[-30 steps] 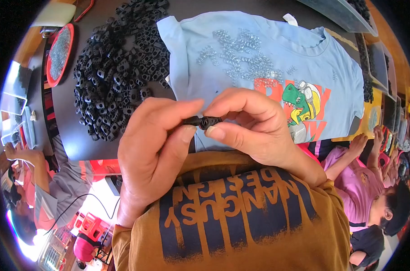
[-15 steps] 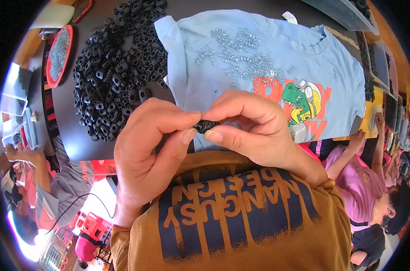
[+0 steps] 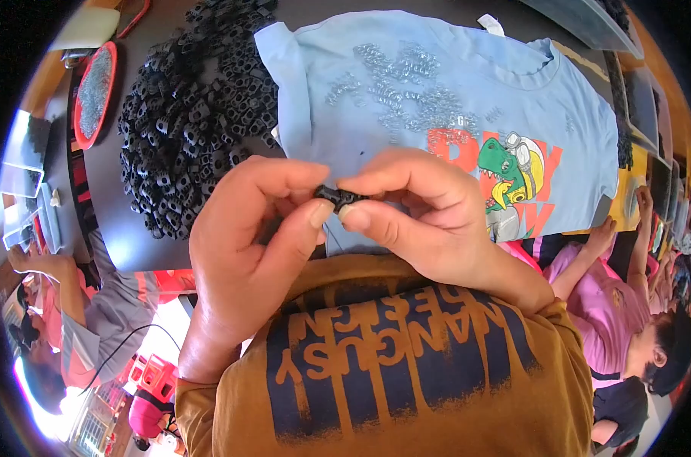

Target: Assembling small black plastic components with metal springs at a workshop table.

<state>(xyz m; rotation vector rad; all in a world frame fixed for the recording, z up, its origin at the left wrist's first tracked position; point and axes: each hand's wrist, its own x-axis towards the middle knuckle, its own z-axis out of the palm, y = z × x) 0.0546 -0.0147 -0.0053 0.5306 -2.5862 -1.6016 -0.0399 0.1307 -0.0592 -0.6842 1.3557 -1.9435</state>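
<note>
In front of my chest, both hands meet at a small black plastic piece (image 3: 332,195), which looks like a cord lock. My left hand (image 3: 242,236) is curled, its thumb and forefinger at the left end of the piece. My right hand (image 3: 429,209) pinches the right end between thumb and forefinger. Beyond my hands lies a light blue T-shirt (image 3: 330,114), spread flat with a cartoon dinosaur print. Several small metal springs (image 3: 414,99) are scattered over it. To its left is a large heap of similar black plastic pieces (image 3: 185,137).
A red oval tray (image 3: 77,126) of springs sits at the far left of the dark table (image 3: 132,236). Clear plastic bins (image 3: 589,27) stand at the far right. People in grey (image 3: 117,320) and pink (image 3: 596,320) sit at either side, their hands near the table.
My left fingers have loosened slightly, the forefinger lifting off the black piece, so more of it shows. My right hand keeps its pinch nearly in place.
</note>
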